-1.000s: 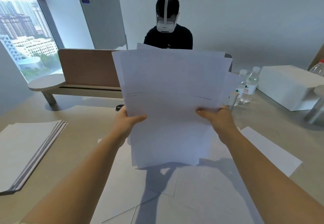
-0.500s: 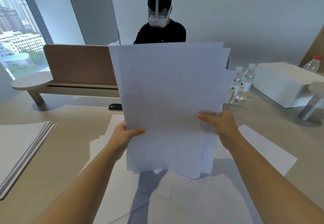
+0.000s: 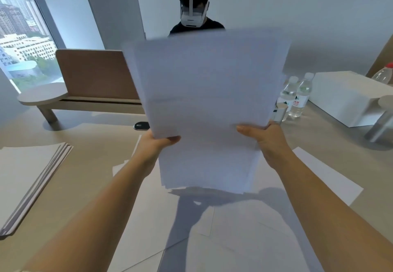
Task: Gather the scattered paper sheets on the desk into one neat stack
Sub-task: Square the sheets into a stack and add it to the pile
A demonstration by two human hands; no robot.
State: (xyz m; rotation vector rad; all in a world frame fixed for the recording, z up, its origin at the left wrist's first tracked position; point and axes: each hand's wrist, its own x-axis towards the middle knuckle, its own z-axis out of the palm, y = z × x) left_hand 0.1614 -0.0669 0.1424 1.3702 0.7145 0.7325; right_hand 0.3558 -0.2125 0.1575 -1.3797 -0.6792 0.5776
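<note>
A bundle of white paper sheets [image 3: 204,93] stands upright above the desk, its lower edge hanging just over the sheets beneath. My left hand [image 3: 153,146] grips its left edge, thumb across the front. My right hand [image 3: 268,142] grips the right edge the same way. The sheets' edges are slightly offset from each other. More loose white sheets [image 3: 244,233] lie flat on the desk under my arms, and one sheet [image 3: 331,178] sticks out to the right.
A stack of pale boards [image 3: 27,178] lies at the left. Two water bottles [image 3: 297,97], a white box [image 3: 344,99] and a metal cylinder [image 3: 380,127] stand at the right. A brown divider [image 3: 95,73] and a seated person [image 3: 193,7] are behind; a dark small device [image 3: 141,126] lies near the divider.
The bundle has been raised a little and its sheets are drawn closer together than a second ago. Both hands keep their grip on its sides.
</note>
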